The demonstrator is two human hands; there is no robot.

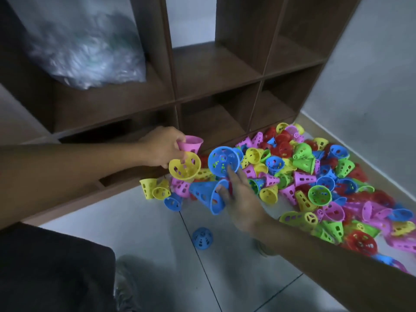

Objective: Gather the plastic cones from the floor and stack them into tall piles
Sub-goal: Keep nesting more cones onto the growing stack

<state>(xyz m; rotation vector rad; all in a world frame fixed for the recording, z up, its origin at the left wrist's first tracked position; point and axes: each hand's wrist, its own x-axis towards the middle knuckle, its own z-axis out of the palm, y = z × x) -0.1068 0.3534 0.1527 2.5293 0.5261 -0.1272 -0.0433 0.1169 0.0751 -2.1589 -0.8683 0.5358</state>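
Our left hand [161, 147] grips a pink cone [190, 144] and yellow cone [185, 165], our right hand [234, 190] pinches two blue cones [222, 162] just beside, so we nest same-facing rims squarely before grabbing from the pile [315, 176] right of it.

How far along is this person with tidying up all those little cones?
Barely begun: no tall pile shows anywhere. In hand now, the left hand grips a pink cone and a yellow cone, while the right hand holds two blue cones. Left to do: the big heap of cones on the floor.
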